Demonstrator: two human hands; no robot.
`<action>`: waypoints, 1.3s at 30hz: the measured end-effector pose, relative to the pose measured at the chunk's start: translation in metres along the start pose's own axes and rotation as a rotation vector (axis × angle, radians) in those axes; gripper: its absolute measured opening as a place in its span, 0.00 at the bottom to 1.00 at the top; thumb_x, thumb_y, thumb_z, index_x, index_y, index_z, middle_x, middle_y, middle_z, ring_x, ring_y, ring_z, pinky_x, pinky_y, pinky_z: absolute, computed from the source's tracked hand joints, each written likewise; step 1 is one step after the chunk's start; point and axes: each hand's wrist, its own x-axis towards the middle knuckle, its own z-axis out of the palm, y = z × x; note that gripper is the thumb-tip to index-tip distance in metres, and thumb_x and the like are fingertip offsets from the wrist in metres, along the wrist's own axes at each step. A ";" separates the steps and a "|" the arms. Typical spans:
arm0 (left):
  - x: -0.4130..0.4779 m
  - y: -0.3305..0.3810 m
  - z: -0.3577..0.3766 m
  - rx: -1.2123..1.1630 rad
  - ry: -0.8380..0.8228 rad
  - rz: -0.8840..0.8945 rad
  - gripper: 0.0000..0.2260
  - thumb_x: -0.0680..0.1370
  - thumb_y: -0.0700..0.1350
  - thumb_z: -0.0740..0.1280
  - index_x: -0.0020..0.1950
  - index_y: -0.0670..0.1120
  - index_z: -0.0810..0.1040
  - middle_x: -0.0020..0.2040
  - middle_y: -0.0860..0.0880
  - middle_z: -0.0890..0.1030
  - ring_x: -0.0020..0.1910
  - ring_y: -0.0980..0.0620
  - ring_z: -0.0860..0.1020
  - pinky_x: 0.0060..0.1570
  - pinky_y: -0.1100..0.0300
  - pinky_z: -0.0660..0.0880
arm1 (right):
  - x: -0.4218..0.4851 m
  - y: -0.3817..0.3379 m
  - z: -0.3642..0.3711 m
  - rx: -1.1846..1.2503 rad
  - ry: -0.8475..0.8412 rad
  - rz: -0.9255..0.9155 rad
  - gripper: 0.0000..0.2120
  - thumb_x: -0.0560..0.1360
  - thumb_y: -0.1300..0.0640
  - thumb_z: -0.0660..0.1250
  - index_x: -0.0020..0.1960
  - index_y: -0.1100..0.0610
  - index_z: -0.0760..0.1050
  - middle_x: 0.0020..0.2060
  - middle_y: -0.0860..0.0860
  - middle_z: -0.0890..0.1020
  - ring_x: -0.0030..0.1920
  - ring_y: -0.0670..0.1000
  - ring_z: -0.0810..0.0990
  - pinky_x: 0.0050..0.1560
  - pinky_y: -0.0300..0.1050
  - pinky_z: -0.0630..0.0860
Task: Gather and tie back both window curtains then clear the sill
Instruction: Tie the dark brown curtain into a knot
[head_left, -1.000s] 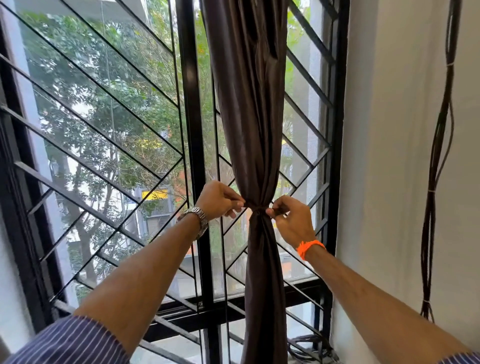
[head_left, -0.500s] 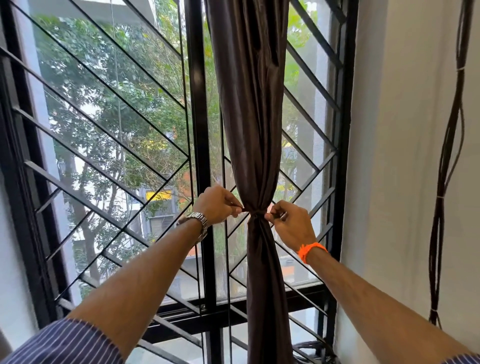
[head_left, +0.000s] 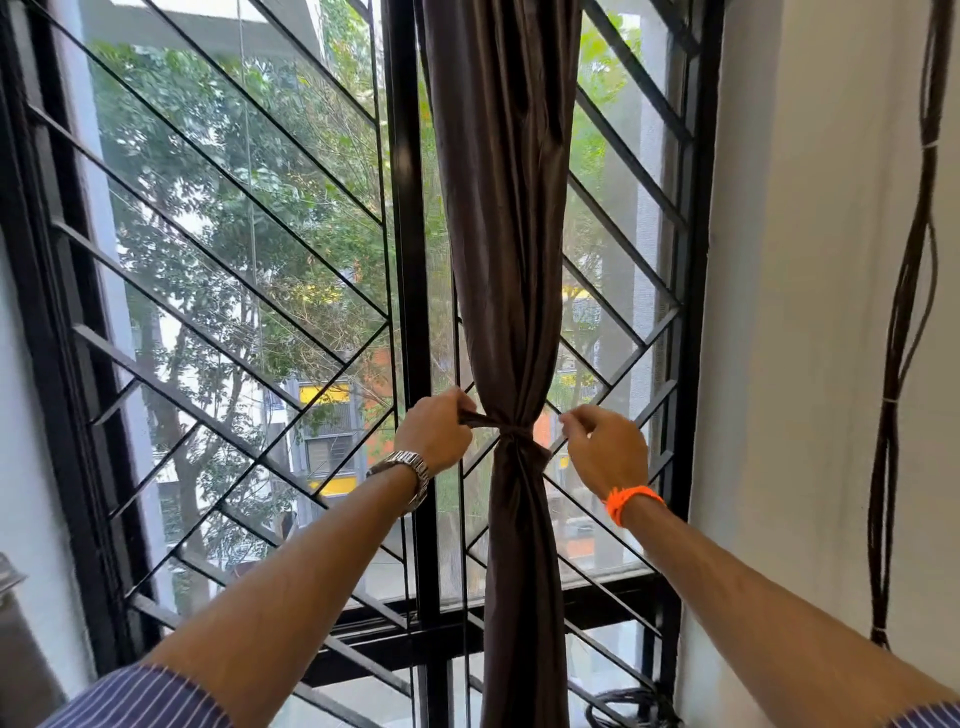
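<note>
Curtain (head_left: 506, 260) cinched between left grip (head_left: 435, 434) and right grip (head_left: 605, 449)

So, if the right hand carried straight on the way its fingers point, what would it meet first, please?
Probably the gathered curtain at its knot: the right hand points left toward it, though depth is unclear.

Both arms reach up and forward toward the curtain (head_left: 506, 260). The left hand (head_left: 434, 436) pinches a strip at its cinched waist. The right hand (head_left: 605, 452) is curled just right of it.
</note>
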 end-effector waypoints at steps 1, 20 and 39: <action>0.001 0.002 -0.002 -0.004 0.047 0.012 0.19 0.69 0.35 0.62 0.58 0.50 0.75 0.52 0.51 0.80 0.38 0.52 0.75 0.38 0.58 0.76 | 0.003 -0.003 -0.003 0.018 0.056 0.006 0.09 0.78 0.51 0.64 0.48 0.51 0.83 0.41 0.48 0.85 0.46 0.52 0.81 0.47 0.46 0.76; 0.033 0.102 -0.050 -0.241 0.471 0.073 0.51 0.67 0.69 0.69 0.78 0.57 0.40 0.75 0.47 0.63 0.58 0.39 0.78 0.49 0.45 0.77 | 0.034 -0.094 0.003 0.471 -0.313 -0.218 0.46 0.67 0.61 0.77 0.76 0.57 0.53 0.58 0.47 0.78 0.52 0.48 0.81 0.44 0.27 0.76; 0.086 0.112 -0.112 -0.182 0.587 0.048 0.43 0.76 0.50 0.67 0.78 0.51 0.37 0.67 0.42 0.75 0.48 0.43 0.82 0.37 0.56 0.74 | 0.145 -0.236 -0.038 0.572 0.025 -0.274 0.42 0.72 0.42 0.72 0.78 0.54 0.56 0.67 0.52 0.77 0.64 0.54 0.77 0.65 0.45 0.73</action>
